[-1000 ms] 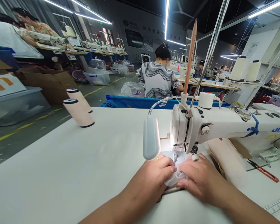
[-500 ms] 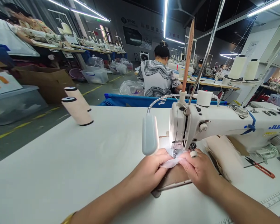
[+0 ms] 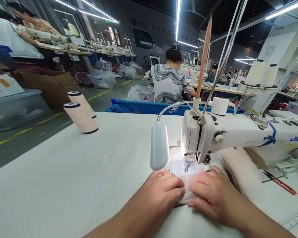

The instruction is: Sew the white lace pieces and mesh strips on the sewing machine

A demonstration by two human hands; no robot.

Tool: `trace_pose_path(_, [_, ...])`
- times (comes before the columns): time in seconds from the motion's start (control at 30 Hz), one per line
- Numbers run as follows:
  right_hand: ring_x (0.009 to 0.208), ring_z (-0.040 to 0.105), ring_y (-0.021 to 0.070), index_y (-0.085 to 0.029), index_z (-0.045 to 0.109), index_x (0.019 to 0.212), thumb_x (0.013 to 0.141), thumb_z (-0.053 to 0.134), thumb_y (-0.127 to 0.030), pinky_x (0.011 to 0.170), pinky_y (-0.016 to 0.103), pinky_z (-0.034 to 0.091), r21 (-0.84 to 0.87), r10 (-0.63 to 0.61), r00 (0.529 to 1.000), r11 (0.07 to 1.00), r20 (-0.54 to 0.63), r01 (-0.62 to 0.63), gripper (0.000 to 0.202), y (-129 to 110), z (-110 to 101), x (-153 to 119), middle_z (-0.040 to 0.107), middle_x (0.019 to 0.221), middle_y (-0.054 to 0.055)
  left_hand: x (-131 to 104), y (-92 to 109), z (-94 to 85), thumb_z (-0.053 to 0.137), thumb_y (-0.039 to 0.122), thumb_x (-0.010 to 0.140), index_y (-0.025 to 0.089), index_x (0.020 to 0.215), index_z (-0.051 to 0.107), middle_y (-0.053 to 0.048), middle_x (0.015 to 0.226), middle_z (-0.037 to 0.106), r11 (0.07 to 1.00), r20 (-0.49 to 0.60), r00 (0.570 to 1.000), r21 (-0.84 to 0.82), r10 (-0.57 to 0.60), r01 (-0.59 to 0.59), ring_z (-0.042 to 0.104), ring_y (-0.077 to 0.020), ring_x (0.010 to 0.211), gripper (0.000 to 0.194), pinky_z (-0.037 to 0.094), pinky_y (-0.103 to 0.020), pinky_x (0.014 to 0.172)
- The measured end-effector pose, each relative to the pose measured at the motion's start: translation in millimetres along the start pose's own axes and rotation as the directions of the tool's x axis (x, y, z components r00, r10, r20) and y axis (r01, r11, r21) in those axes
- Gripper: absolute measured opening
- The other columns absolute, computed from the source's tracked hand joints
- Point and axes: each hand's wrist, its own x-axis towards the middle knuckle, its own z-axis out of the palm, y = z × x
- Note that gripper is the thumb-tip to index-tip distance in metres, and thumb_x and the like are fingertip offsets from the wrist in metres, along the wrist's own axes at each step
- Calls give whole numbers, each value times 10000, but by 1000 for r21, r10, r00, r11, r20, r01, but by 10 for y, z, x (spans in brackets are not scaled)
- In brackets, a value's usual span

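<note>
A thin, whitish translucent piece of fabric [image 3: 188,193] lies just in front of the needle area of a white sewing machine [image 3: 228,129]. My left hand [image 3: 161,190] has its fingers bent together on the fabric's left side, a ring showing on one finger. On the right side of the same piece, my right hand [image 3: 212,195] grips it with fingers and thumb close together. Between the hands the fabric is visible, with a thread line running toward the lit presser foot [image 3: 186,167]. A grey lamp [image 3: 159,145] hangs above my left hand.
Two thread cones [image 3: 81,117] stand at the table's [image 3: 101,172] back left. Right of the machine bed are a beige fabric roll [image 3: 243,168], red-handled snips [image 3: 283,185] and a ruler [image 3: 294,218]. A person [image 3: 167,81] sits beyond the blue cloth [image 3: 139,107].
Both hands have come back toward me from the presser foot, drawing the fabric with them. It now lies flatter, covering more of the brown area in front. The view has shifted slightly.
</note>
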Motion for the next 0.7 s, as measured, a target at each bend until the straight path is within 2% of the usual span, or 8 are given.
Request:
trace_pose_path(0.23, [923, 627, 231, -209, 617, 954, 1103, 609, -424, 806, 372, 365, -7, 65, 998, 998, 23, -65, 261, 23, 57, 21, 740, 991, 8, -3, -170, 169, 469, 39, 944, 238, 969, 715, -6, 943, 776, 997, -123, 992, 75, 26, -17, 671, -200, 794, 317, 415, -392, 755])
trace_pose_path(0.37, [978, 640, 247, -206, 639, 1038, 1097, 622, -400, 833, 378, 384, 27, 85, 996, 996, 25, -86, 203, 28, 55, 23, 756, 1071, 23, 45, -156, 100, 467, 33, 935, 215, 924, 702, -34, 1032, 788, 995, -126, 989, 78, 75, -66, 693, -214, 865, 298, 434, -378, 731])
trace_pose_path(0.5, [969, 632, 247, -208, 644, 1005, 1093, 622, -337, 834, 384, 383, 7, 92, 994, 996, 56, -92, 158, 26, 46, 23, 756, 1034, 17, 72, -90, 19, 447, -10, 928, 218, 938, 710, -10, 926, 781, 997, -66, 995, 25, 80, -78, 654, -192, 783, 349, 440, -365, 730])
trace_pose_path(0.7, [904, 606, 238, -211, 629, 926, 1087, 617, -328, 817, 379, 386, -46, 92, 996, 995, 16, -91, 199, 32, 57, 20, 745, 959, 14, 0, -168, 153, 483, -13, 916, 235, 998, 694, -1, 994, 796, 997, -102, 992, 8, 81, -81, 656, -194, 796, 336, 416, -382, 803])
